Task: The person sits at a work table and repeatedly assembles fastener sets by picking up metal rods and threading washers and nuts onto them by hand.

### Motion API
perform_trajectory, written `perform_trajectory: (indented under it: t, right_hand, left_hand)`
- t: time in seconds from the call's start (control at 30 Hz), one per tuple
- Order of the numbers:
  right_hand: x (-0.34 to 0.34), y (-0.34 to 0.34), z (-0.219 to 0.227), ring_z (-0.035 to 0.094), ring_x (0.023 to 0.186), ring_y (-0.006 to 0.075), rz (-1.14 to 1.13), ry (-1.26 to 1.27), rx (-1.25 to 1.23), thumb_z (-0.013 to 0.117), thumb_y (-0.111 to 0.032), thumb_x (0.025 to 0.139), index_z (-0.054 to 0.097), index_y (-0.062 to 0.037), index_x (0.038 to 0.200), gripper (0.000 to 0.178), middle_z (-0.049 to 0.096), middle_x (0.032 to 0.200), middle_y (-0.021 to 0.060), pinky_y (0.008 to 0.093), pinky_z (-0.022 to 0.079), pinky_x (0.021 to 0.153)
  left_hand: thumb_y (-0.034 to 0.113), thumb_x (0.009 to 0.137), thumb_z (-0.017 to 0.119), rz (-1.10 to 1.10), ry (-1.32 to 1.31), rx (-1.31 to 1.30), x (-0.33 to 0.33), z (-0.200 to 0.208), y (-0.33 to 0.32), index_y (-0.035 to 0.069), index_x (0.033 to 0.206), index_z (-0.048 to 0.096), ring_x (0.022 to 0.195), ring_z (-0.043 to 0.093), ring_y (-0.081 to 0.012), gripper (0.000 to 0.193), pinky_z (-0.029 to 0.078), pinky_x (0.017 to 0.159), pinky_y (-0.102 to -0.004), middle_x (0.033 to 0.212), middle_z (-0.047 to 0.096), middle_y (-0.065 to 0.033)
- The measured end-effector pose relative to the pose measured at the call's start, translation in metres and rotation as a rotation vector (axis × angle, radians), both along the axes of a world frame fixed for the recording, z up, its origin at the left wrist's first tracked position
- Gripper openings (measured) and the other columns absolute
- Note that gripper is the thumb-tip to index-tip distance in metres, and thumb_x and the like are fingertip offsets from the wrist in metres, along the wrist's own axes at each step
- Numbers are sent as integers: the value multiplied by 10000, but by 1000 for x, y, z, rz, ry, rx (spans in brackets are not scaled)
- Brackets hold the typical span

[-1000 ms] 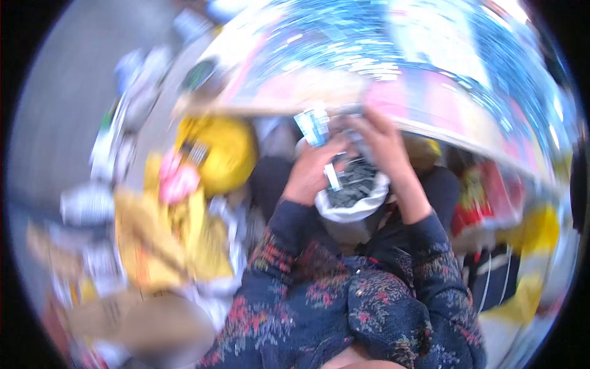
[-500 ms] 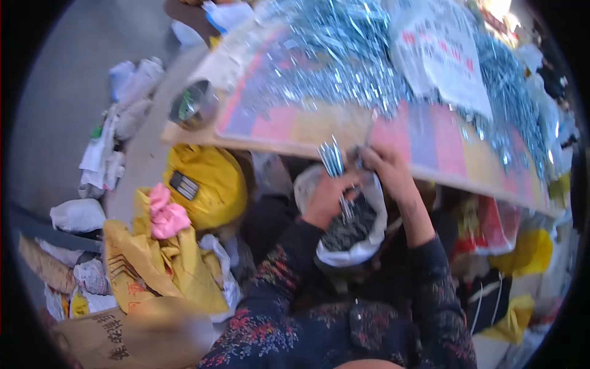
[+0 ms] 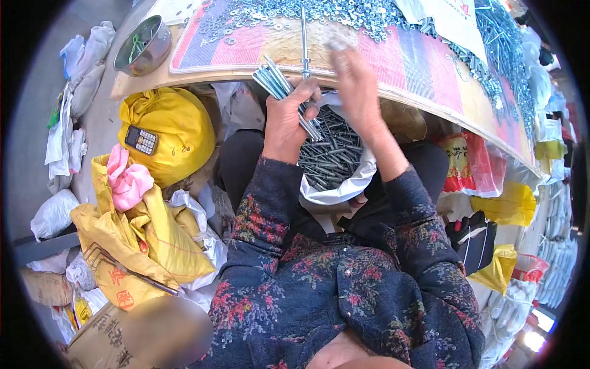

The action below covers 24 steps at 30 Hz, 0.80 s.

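A: What does the left hand (image 3: pixel 286 120) have?
B: It is closed around a bunch of metal rods (image 3: pixel 272 79), which slants up and to the left above a white sack (image 3: pixel 341 195). A single rod (image 3: pixel 304 37) rises from its fingertips across the table edge.
A: And the right hand (image 3: pixel 357 86)?
B: Raised beside that single rod, apart from it, and blurred; whether it holds anything cannot be told. Dark screws (image 3: pixel 332 150) fill the sack below.
A: Where is there writing?
B: Large red characters and a red stamp mark the yellow sack (image 3: pixel 126 270) at lower left. Dark characters run over the brown carton (image 3: pixel 101 332) beneath it.
A: Any on the right?
B: The red bag (image 3: pixel 461 166) under the table carries lettering on a yellowish panel. The white bag (image 3: pixel 455 24) on the table shows a little red print, cut by the view. The phone (image 3: pixel 141 140) lies on a yellow bundle (image 3: pixel 178 117), its key markings too small to read.
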State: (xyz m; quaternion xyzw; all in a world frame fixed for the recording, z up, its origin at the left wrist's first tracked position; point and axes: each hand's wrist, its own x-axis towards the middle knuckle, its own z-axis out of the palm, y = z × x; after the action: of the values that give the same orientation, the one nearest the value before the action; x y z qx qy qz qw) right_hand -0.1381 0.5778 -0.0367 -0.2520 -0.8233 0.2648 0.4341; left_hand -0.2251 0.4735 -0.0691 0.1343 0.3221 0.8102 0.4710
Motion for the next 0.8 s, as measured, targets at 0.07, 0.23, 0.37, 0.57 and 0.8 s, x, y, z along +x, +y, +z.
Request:
perform_trajectory:
  t: [0.07, 0.23, 0.37, 0.57, 0.8]
  right_hand:
    - [-9, -51, -5, 580, 915, 370, 87, -111, 375, 604, -124, 753, 649, -44, 859, 140, 629, 960, 174, 499, 455, 817]
    - [-5, -87, 27, 568, 897, 333, 228, -44, 501, 631, -117, 649, 632, -68, 779, 139, 604, 916, 137, 453, 470, 847]
    - [-21, -53, -4, 560, 970, 370, 53, -178, 397, 592, -93, 708, 637, -23, 886, 196, 594, 1009, 192, 457, 458, 866]
    - [-19, -65, 29, 560, 831, 318, 287, 108, 319, 584, -104, 700, 614, -65, 776, 90, 571, 868, 132, 481, 434, 886]
    - [-24, -117, 41, 578, 885, 261, 185, -560, 890, 611, -181, 718, 612, -109, 851, 151, 583, 888, 68, 522, 411, 917]
  left_hand:
    - [115, 853, 665, 274, -167, -114, 13, 11, 5, 46, 828, 637, 572, 536, -99, 79, 424, 488, -266, 705, 611, -51]
    - [138, 810, 698, 259, -18, -189, 1, 28, -7, 73, 832, 608, 542, 480, -95, 114, 371, 474, -246, 739, 594, -31]
    - [-7, 799, 626, 222, -47, -104, 0, 14, 5, -7, 862, 621, 548, 526, -135, 63, 406, 469, -259, 744, 616, -66]
    - [24, 766, 679, 268, -94, -126, -10, 10, -2, -17, 906, 613, 564, 546, -128, 161, 395, 465, -231, 715, 610, -77]
    - [78, 866, 614, 119, -14, -440, -21, 23, -8, 71, 918, 603, 592, 550, -130, 53, 417, 503, -221, 767, 602, -68]
